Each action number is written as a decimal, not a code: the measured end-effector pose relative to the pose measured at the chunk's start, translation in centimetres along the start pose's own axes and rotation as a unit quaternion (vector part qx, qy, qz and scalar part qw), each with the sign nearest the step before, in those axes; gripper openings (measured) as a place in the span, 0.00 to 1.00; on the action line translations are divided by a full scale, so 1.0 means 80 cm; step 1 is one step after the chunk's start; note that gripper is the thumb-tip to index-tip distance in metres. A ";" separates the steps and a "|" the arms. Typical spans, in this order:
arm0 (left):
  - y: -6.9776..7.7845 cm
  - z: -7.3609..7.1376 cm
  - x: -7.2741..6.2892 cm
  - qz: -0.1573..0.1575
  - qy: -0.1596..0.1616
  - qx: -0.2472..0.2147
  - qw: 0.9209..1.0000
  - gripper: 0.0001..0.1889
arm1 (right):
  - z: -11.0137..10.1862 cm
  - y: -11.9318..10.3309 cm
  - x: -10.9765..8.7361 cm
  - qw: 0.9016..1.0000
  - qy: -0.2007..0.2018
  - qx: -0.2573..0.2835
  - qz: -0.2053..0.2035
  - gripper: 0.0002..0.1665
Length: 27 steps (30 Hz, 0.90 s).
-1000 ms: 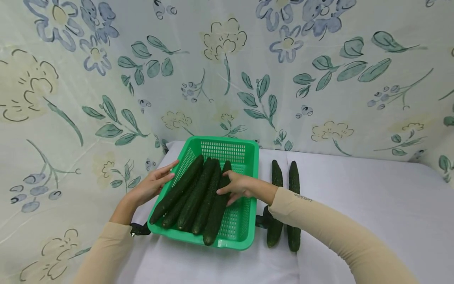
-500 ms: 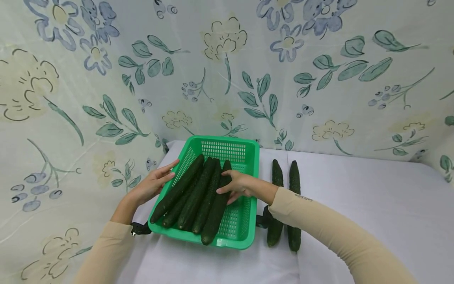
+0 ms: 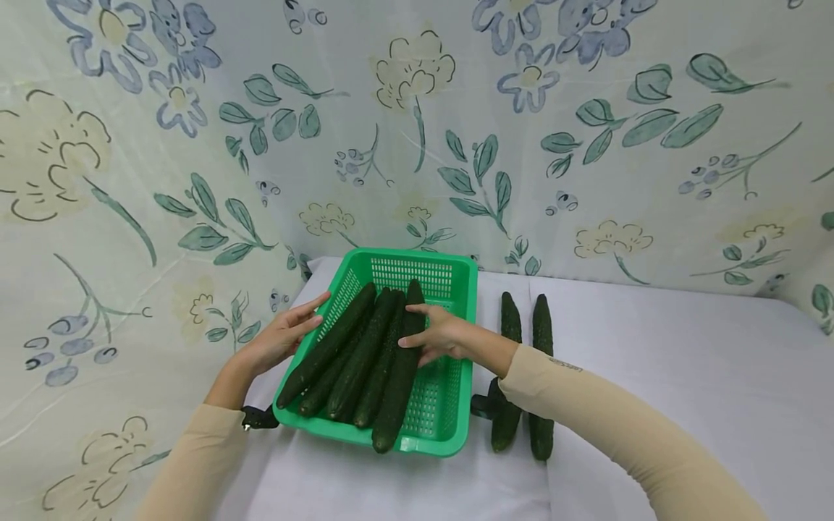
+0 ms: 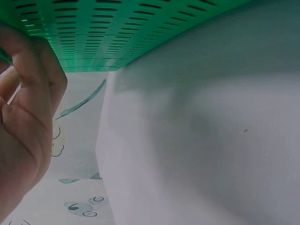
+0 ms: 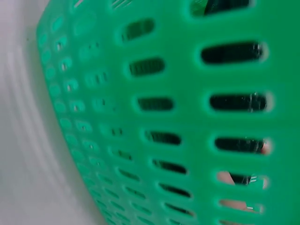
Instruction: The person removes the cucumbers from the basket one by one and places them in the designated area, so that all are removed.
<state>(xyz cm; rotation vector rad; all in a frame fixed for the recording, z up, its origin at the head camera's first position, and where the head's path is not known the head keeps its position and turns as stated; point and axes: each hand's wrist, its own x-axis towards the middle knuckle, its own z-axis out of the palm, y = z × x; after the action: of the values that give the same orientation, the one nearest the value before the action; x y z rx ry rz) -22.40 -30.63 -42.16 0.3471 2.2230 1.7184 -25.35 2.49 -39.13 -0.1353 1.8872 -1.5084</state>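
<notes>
A green slotted plastic basket holds several dark green cucumbers, side by side and slightly slanted. My right hand reaches over the basket's right rim and grips the rightmost cucumber, thumb on its left side. The near end of this cucumber lies over the basket's front edge. In the right wrist view the basket wall fills most of the frame, with bits of skin behind its slots. My left hand holds the basket's left rim; in the left wrist view its bent fingers lie against the basket's edge.
Two more cucumbers lie lengthwise on the white cloth right of the basket, partly under my right forearm. Black wrist straps show beside the basket. A floral curtain hangs behind and to the left.
The cucumber in my right hand has shifted slightly; its far end now reaches further toward the basket's back. My left hand and the basket stay put.
</notes>
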 end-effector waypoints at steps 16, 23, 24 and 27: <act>-0.001 -0.001 0.002 0.002 -0.007 -0.009 1.000 0.30 | -0.020 -0.009 -0.025 0.998 -0.026 0.038 -0.051 0.48; -0.004 -0.002 0.002 0.012 -0.010 -0.013 1.000 0.30 | -0.029 -0.007 -0.039 0.996 -0.028 0.055 -0.070 0.48; -0.004 -0.002 0.002 0.012 -0.011 -0.014 1.000 0.30 | -0.031 -0.007 -0.041 0.995 -0.028 0.055 -0.073 0.48; -0.004 -0.001 0.002 0.012 -0.011 -0.015 1.000 0.30 | -0.035 -0.006 -0.048 0.995 -0.028 0.055 -0.081 0.47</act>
<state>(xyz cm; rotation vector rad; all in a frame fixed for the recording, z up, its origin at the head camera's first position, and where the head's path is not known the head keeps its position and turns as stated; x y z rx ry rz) -22.55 -30.73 -42.45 0.3853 2.1835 1.7500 -24.26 6.53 -36.73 -0.2829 1.7792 -1.6962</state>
